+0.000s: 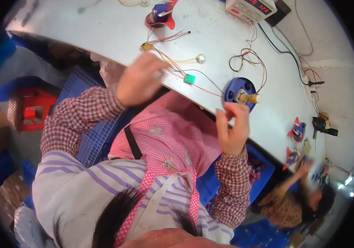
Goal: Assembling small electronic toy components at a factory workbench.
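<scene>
My left hand [141,78] is over the table's near edge, beside a bundle of thin coloured wires; motion smears its fingers, and whether it holds anything does not show. The wires join a small green circuit board [189,78] and a small yellowish-brown board [147,46]. A small round disc [201,58] on pale leads lies near them. My right hand [235,128] is raised at the table edge, thumb and fingers apart, with nothing visible between them. Just beyond it sits a blue round base [231,89] with a brass-coloured cylinder [249,98] on it.
A purple and red toy [159,15] stands at the far side of the white table [102,25]. A power supply box [249,9] with looped wires [249,56] is at the back right. More toys [297,130] lie to the right, near another person [284,202].
</scene>
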`<control>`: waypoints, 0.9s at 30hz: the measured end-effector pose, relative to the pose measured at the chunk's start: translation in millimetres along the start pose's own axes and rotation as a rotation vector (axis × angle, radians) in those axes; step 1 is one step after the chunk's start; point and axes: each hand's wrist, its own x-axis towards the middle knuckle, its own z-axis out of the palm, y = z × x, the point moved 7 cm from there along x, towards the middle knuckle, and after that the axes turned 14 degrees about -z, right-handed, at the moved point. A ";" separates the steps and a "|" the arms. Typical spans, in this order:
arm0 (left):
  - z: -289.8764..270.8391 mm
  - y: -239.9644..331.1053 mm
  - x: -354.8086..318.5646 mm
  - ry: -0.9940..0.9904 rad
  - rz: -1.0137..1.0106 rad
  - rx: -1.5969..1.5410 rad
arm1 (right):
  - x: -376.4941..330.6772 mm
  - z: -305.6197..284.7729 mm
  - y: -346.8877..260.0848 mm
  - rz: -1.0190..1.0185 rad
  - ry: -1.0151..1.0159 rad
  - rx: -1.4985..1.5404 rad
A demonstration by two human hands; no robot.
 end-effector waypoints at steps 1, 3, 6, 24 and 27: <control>-13.7 -17.5 3.1 0.029 -0.044 0.067 | 3.9 14.7 0.0 0.010 -0.068 0.073; -31.8 -47.0 10.9 0.048 -0.104 0.175 | 12.4 39.5 -0.4 0.009 -0.154 0.163; -32.2 -75.0 27.0 -0.020 -0.054 0.296 | 28.4 60.9 0.8 -0.020 -0.138 0.165; -9.9 -73.6 38.3 -0.053 0.414 0.462 | 32.1 98.1 19.2 -0.048 -0.373 -0.040; -8.8 -71.9 38.6 -0.056 0.457 0.490 | 31.1 102.5 22.0 -0.068 -0.419 -0.125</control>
